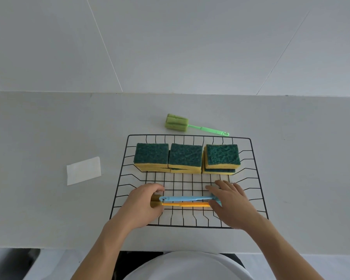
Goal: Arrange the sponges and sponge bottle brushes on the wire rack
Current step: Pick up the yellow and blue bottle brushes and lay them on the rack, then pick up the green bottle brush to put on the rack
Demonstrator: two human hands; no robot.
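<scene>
A black wire rack (257, 170) lies on the white counter. Along its far side stand three stacks of green-topped yellow sponges (185, 156). Near its front lie a blue bottle brush (187, 198) and an orange bottle brush (187, 204), side by side and pointing opposite ways. My left hand (142, 205) covers the orange brush's sponge head at the left end, fingers curled on it. My right hand (230, 201) rests flat over the blue brush's head at the right end. A green bottle brush (177, 122) lies on the counter behind the rack.
A white sheet of paper (83, 170) lies on the counter left of the rack. A white tiled wall rises behind the counter. The counter's front edge runs just below the rack, by my body.
</scene>
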